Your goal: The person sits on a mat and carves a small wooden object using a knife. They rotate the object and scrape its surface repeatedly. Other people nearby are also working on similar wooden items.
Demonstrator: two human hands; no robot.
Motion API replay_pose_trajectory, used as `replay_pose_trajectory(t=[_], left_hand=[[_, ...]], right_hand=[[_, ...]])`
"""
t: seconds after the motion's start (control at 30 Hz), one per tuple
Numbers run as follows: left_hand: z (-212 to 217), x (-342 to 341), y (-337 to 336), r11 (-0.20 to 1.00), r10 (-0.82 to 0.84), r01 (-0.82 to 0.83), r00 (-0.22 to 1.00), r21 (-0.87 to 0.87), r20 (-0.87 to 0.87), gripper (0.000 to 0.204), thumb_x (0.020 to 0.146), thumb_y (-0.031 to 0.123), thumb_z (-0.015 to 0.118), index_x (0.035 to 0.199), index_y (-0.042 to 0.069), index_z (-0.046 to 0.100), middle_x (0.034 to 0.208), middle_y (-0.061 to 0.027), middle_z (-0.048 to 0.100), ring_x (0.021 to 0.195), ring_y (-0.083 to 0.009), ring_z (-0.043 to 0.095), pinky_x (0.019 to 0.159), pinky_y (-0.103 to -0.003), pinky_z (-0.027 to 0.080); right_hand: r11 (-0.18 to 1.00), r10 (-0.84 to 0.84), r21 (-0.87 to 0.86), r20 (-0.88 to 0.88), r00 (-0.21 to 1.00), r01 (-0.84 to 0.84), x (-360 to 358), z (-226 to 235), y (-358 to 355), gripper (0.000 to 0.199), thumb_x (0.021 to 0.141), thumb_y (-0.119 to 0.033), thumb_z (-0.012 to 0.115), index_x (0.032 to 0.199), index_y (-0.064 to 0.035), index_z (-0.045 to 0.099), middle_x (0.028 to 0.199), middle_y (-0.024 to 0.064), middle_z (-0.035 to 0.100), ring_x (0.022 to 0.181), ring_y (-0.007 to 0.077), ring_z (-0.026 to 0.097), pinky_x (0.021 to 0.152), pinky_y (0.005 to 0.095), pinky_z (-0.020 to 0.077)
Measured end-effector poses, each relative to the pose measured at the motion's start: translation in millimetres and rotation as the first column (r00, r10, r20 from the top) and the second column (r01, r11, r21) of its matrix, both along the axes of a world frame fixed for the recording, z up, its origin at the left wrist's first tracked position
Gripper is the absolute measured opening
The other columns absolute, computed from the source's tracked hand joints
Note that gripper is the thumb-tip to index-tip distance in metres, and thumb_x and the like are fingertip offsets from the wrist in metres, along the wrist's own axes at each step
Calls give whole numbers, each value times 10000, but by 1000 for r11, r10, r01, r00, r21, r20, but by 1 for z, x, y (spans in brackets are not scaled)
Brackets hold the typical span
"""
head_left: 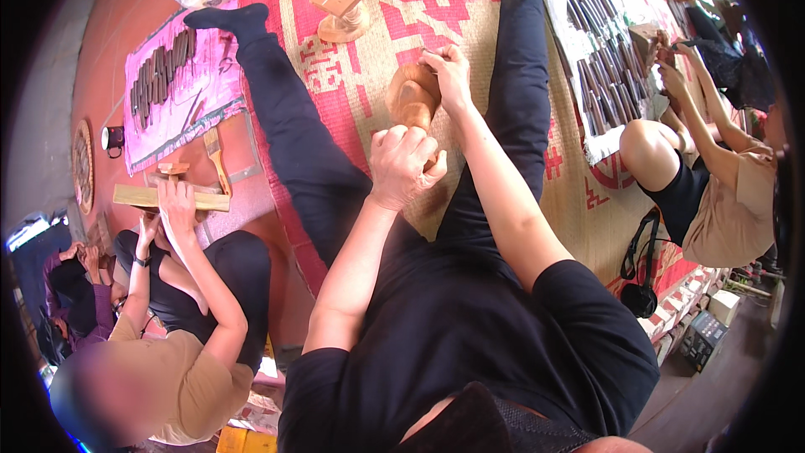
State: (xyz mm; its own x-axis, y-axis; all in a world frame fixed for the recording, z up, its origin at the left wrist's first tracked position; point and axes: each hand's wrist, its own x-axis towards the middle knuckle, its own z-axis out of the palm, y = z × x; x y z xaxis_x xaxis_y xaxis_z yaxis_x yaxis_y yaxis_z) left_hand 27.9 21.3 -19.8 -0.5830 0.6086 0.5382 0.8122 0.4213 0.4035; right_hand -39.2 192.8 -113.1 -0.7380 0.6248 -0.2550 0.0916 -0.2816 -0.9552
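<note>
Between my outstretched legs I have a carved, light brown wooden piece with a wide rounded far end and a narrower neck. My left hand is wrapped round its near end, with the wood poking out past the fingers. My right hand is closed in a pinch at the right rim of the rounded end. Whatever its fingertips hold, if anything, is hidden.
A wooden stand with a square block on top is on the woven mat. Carving tools lie on a pink cloth at left; more tools lie on a white cloth at right. Co-workers sit on both sides, one holding a wooden plank.
</note>
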Motion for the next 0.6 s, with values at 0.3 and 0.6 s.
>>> replay_pose_trajectory(t=[0.3,0.6], left_hand=[[-1,-3,3,1000,-6,6,1000,25,-23,165,659,203,741,713,165,589,773,23,561,797,-191,559,740,-358,423],[-4,2,-20,997,50,-50,999,53,2,176,635,176,739,724,151,589,785,9,568,817,-218,557,769,-365,430]], right_hand=[[925,-74,377,64,995,44,-3,10,-9,146,752,-113,719,817,-9,641,733,96,652,735,202,621,706,312,475],[858,-30,-513,-58,998,-4,31,-4,13,82,902,-96,620,917,-89,540,870,102,683,740,189,670,672,308,511]])
